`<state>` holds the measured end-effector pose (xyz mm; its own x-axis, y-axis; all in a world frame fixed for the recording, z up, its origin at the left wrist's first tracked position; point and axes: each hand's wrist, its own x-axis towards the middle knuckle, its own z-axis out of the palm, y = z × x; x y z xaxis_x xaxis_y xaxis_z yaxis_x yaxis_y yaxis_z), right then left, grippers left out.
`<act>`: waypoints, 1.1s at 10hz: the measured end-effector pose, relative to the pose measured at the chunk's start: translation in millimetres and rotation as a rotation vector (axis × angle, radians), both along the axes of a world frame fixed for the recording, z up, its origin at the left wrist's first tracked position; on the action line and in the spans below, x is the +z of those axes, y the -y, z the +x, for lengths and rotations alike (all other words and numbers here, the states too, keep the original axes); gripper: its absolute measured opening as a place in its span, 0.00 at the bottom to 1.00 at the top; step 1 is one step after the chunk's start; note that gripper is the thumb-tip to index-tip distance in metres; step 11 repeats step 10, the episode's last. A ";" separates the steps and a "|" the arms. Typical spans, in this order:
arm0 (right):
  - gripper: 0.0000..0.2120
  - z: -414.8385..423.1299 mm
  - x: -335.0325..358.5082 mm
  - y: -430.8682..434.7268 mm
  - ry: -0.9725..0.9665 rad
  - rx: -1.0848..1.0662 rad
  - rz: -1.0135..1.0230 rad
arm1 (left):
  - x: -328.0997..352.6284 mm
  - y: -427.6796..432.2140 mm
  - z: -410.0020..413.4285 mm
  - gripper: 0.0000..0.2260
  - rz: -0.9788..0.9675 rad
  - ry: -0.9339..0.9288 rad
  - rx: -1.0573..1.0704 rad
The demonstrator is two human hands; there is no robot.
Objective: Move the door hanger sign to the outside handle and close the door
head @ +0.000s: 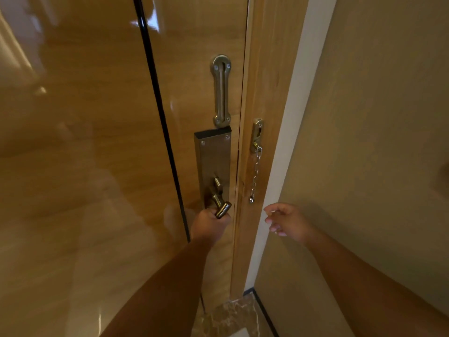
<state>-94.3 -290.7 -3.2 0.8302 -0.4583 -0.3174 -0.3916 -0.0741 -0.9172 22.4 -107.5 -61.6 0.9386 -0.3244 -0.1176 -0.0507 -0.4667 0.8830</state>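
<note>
A glossy wooden door (97, 142) fills the left and middle of the head view, its edge flush against the wooden frame (262, 93). My left hand (209, 226) is wrapped around the brass inside handle (222, 209), which sits on a dark metal lock plate (215, 164). To the right, my right hand (285, 221) hovers in the air near the frame, fingers loosely spread and holding nothing. No door hanger sign shows anywhere in view.
A brass slide track (221, 91) for the chain is screwed to the door above the lock plate. The security chain (255, 176) hangs loose from its bracket on the frame. A beige wall (376, 142) stands to the right; marble floor (230, 317) lies below.
</note>
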 end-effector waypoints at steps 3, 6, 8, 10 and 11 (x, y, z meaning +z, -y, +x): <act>0.11 -22.5 3.1 -2.3 -0.018 -0.026 -0.044 | -4.6 1.1 12.9 0.06 0.013 0.016 0.023; 0.11 -41.0 -7.8 -9.2 -0.066 -0.061 -0.028 | 7.8 -6.4 16.2 0.10 0.221 0.180 -0.068; 0.10 -56.4 -5.2 -27.4 -0.057 0.054 -0.009 | 64.9 -21.9 8.9 0.12 0.713 0.564 -0.227; 0.08 -118.2 31.1 -56.2 0.088 0.176 -0.036 | 123.7 -71.8 -79.1 0.24 0.877 0.663 -0.215; 0.08 -118.2 31.1 -56.2 0.088 0.176 -0.036 | 123.7 -71.8 -79.1 0.24 0.877 0.663 -0.215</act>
